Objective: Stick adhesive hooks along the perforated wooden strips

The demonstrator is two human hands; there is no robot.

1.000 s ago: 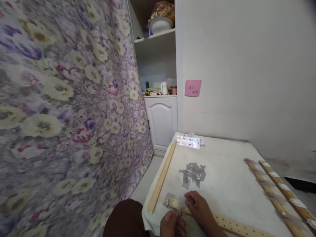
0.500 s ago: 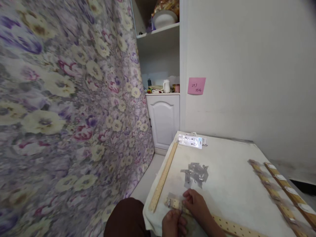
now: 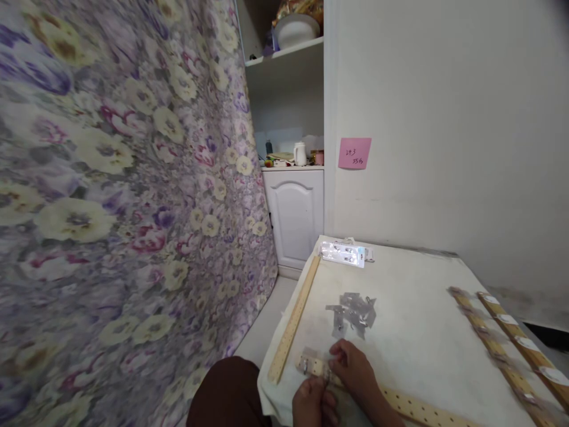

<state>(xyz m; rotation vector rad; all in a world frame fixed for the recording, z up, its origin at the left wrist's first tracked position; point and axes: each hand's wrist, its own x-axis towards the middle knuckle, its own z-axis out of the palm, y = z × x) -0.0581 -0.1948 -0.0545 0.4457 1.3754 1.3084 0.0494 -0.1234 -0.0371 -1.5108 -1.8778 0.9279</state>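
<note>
Both my hands work at the near end of a perforated wooden strip (image 3: 413, 406) lying on the white cloth-covered table (image 3: 413, 332). My left hand (image 3: 312, 404) is curled in a pinch at the strip's edge, on something too small to name. My right hand (image 3: 354, 372) rests on the strip with its fingertips pressed on a small clear packet (image 3: 326, 372) there. Another small packet (image 3: 306, 363) sits at the strip's end. A pile of small clear packets (image 3: 352, 313) lies just beyond my right hand.
A plain wooden strip (image 3: 293, 320) runs along the table's left edge. A clear blister pack (image 3: 343, 254) lies at the far corner. Two strips with packets (image 3: 507, 344) lie at the right. A floral curtain (image 3: 124, 196) hangs at left; a white cabinet (image 3: 294, 216) and pink note (image 3: 354, 153) are behind.
The view has shifted slightly to the right. My hands stay at the strip's end, with only small finger movement.
</note>
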